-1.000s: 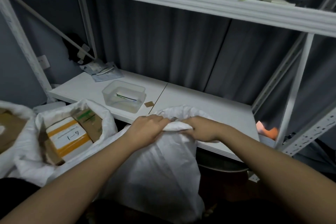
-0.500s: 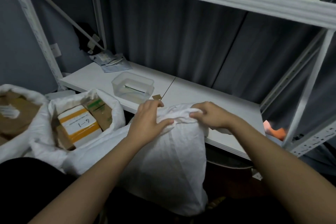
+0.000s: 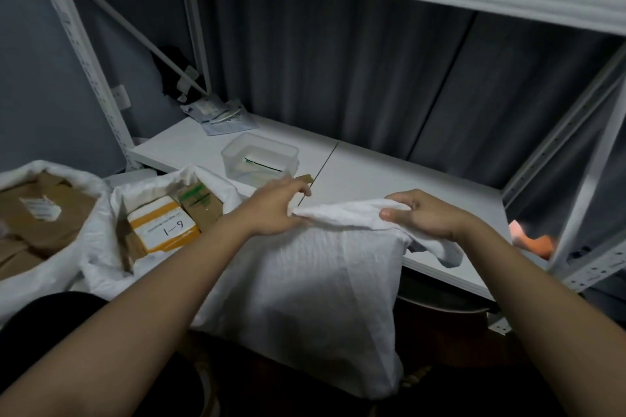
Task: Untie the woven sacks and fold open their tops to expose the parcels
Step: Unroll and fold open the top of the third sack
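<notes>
Closed woven sack [image 3: 315, 298]: nearest, upright against desk [image 3: 389, 179] edge. Likely soft, crinkly, slippery; take bunched mouth hem. Left hand [image 3: 274, 210], right hand [image 3: 423, 217]: each grip pinching top fabric. Opened sack [image 3: 101, 247], parcels [image 3: 162, 227] exposed, left. Clear tub [image 3: 261, 159] behind.

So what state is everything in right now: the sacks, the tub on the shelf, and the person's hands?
Front sack: top still closed, stretched between both hands, no parcels showing.
Middle sack: top folded open, parcels exposed.
Left sack: open, brown parcels visible.
Clear tub: lidless, upright on the shelf.
Left hand: pinches the front sack's top edge.
Right hand: grips the same edge, farther right.
</notes>
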The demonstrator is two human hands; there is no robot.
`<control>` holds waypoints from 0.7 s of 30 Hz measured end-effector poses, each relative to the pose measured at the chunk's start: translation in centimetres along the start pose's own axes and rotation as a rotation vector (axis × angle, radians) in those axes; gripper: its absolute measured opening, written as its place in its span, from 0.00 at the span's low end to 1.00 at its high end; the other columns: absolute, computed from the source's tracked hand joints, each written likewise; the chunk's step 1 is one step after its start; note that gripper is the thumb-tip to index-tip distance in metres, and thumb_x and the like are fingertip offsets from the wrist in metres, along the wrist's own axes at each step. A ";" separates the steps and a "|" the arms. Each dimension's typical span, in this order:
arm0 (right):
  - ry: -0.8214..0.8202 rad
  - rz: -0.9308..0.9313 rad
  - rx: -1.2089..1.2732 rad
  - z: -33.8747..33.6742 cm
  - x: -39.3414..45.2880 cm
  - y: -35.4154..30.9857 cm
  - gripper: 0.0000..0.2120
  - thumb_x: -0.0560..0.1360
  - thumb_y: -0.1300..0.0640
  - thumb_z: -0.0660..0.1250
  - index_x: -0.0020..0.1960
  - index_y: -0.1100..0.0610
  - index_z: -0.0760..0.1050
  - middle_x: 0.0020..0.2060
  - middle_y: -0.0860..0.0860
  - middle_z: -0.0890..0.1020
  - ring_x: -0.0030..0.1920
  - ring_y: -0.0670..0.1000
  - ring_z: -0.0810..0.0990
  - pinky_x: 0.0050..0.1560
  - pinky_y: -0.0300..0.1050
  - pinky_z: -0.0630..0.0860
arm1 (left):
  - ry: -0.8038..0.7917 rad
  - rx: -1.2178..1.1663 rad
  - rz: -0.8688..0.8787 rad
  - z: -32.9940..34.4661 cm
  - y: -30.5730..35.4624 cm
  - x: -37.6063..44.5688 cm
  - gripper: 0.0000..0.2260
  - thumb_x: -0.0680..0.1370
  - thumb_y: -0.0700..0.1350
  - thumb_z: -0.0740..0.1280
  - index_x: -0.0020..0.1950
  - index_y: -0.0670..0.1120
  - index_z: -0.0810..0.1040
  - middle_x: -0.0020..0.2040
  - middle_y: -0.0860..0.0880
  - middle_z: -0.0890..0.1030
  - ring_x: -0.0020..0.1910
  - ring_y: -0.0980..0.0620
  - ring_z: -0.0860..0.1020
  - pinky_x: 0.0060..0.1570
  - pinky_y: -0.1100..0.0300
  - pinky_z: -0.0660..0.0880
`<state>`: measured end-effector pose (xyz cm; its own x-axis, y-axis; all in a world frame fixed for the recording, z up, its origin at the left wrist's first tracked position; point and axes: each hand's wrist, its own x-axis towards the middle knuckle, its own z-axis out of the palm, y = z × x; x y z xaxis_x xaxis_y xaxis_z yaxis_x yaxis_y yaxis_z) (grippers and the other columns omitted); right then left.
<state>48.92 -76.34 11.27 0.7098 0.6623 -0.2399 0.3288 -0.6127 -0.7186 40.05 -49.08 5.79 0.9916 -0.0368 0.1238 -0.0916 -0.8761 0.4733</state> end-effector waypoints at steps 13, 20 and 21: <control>0.354 -0.468 -0.676 0.7 -1.4 4.8 0.22 0.75 0.62 0.61 0.67 0.47 0.73 0.49 0.51 0.82 0.43 0.55 0.82 0.39 0.41 0.74 | -0.219 0.003 0.120 3.7 1.7 1.1 0.21 0.75 0.62 0.64 0.59 0.49 0.68 0.52 0.53 0.75 0.49 0.51 0.75 0.48 0.54 0.73; 0.240 -0.374 -0.752 2.9 -1.4 3.7 0.25 0.73 0.46 0.66 0.69 0.45 0.67 0.57 0.49 0.75 0.57 0.53 0.74 0.51 0.47 0.74 | 0.254 0.415 0.443 6.3 0.6 1.0 0.14 0.69 0.40 0.71 0.50 0.46 0.70 0.40 0.46 0.75 0.36 0.44 0.76 0.25 0.58 0.66; 0.153 -0.248 -0.625 3.5 -0.6 3.0 0.30 0.72 0.39 0.67 0.71 0.43 0.62 0.63 0.47 0.72 0.62 0.50 0.71 0.58 0.48 0.71 | 0.322 0.469 0.482 6.7 0.4 0.7 0.15 0.66 0.37 0.70 0.48 0.46 0.68 0.38 0.46 0.75 0.33 0.45 0.75 0.22 0.59 0.65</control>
<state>47.28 -77.09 7.01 0.6322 0.7747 0.0113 0.7576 -0.6151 -0.2185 41.35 -52.65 0.21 0.7690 -0.3893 0.5070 -0.3894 -0.9143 -0.1115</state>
